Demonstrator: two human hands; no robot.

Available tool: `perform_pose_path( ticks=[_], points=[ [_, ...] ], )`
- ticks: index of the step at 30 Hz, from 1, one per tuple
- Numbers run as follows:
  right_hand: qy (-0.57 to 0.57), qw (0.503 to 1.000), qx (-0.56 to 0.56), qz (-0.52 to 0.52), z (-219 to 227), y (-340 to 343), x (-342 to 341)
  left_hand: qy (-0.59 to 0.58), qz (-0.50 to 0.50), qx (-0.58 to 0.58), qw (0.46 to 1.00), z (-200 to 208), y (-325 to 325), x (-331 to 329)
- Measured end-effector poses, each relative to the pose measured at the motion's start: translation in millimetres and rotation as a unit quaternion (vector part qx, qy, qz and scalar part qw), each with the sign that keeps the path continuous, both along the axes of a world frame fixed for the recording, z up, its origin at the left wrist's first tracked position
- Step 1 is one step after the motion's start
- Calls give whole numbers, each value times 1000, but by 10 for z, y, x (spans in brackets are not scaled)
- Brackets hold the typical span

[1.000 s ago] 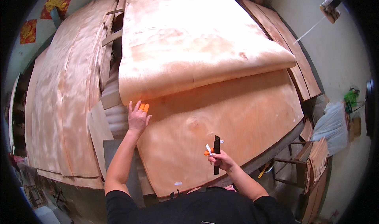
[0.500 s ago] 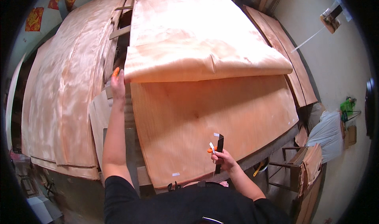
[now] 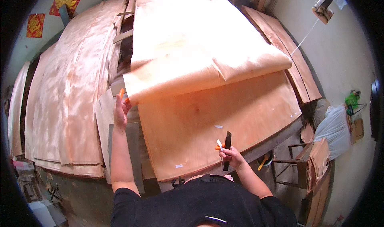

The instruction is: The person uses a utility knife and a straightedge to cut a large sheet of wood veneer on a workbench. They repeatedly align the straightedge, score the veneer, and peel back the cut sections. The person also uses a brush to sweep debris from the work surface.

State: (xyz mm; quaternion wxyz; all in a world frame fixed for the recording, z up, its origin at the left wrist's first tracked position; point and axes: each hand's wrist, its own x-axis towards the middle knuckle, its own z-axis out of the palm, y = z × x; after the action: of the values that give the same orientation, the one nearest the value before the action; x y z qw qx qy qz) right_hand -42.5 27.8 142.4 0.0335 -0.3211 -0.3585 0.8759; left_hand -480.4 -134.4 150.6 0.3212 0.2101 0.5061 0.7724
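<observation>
A large pale wood veneer sheet [image 3: 176,35] lies curled back over itself, its rolled edge crossing a second, orange-toned veneer sheet [image 3: 224,107] beneath. At the curled sheet's near left corner is my left hand [image 3: 121,112], fingers apart and raised, with orange covers on fingertips. Its thumb side meets or nearly meets the corner. Over the near part of the lower sheet, my right hand [image 3: 232,156] is closed on a dark, flat blade-like strip [image 3: 228,141]. A white tape piece [image 3: 219,144] stands out by its orange-covered fingertip. Short white tape pieces [image 3: 179,166] dot the lower sheet.
Tall stacks of veneer [image 3: 64,99] stand at left, and narrower sheets [image 3: 280,39] at right. A wooden stool [image 3: 296,167], a translucent plastic bag [image 3: 332,127] and a pan with a yellow handle [image 3: 263,162] sit at lower right. A tape roll [image 3: 322,12] hangs at upper right.
The curled sheet's left corner has come nearer to me, covering more of the lower sheet. My left hand has moved nearer with it. The right hand still holds the dark strip, slightly farther right.
</observation>
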Motion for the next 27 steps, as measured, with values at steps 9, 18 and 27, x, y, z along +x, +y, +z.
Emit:
perform_pose_path(
  ticks=[9,18,27],
  points=[
    [67,998,-7,14,-74,-107,235,-29,-1,-6,1000,-209,-630,1011],
    [41,999,23,13,66,-206,749,-18,-382,-292,877,-618,-1131,1280],
    [23,995,78,64,184,-79,1156,417,-372,-557,614,-417,-658,2012]
  ],
)
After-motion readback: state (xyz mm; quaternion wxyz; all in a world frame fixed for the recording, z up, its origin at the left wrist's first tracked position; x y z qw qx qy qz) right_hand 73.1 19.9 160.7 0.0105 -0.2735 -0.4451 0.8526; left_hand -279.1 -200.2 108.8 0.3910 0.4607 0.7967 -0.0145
